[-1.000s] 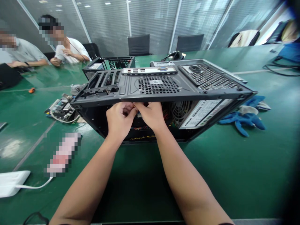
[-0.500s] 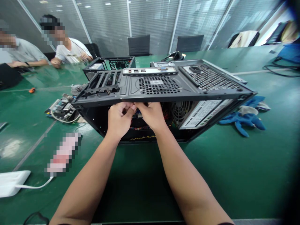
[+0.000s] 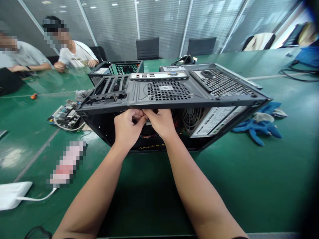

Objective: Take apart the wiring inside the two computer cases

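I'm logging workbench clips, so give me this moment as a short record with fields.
Hands: left hand and right hand reach into the computer case, fingers close together; anything held is hidden
Case interior: power supply at the right, colored wires low in the middle
Left of case: circuit board with a pale cable
Right of case: blue gloves
Behind case: second case, two empty-looking dark chairs
Surface: green table
Others: two people, far left

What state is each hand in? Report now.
Left hand: fingers curled inside the computer case; any hold cannot be told.
Right hand: fingertips hidden there; cannot tell.
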The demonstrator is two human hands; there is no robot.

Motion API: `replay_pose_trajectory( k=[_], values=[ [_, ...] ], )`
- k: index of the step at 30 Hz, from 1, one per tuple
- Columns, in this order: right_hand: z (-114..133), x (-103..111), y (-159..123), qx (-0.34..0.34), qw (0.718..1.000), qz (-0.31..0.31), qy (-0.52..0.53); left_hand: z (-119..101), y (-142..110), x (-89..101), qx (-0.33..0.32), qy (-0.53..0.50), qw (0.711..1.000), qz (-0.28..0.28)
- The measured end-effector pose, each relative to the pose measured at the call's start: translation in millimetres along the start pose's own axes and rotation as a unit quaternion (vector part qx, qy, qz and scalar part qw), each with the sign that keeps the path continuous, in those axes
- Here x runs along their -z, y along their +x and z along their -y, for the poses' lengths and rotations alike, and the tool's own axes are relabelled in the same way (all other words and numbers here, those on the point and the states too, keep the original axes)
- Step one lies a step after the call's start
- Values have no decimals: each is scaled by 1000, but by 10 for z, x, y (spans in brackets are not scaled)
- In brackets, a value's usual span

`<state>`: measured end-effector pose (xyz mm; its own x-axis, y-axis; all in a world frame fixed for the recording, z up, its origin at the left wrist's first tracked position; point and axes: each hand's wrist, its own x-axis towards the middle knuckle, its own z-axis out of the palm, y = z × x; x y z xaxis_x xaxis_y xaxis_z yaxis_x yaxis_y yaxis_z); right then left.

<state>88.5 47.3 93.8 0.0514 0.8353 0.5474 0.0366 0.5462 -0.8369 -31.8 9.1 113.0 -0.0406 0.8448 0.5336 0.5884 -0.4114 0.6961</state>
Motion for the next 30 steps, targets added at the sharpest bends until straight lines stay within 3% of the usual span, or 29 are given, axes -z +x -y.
replay_pose_trajectory(
  k=[30],
  values=[
    [55,-11,-6,3,1000,8,-13,11,4,-17,-35,35,999,18]
  ],
)
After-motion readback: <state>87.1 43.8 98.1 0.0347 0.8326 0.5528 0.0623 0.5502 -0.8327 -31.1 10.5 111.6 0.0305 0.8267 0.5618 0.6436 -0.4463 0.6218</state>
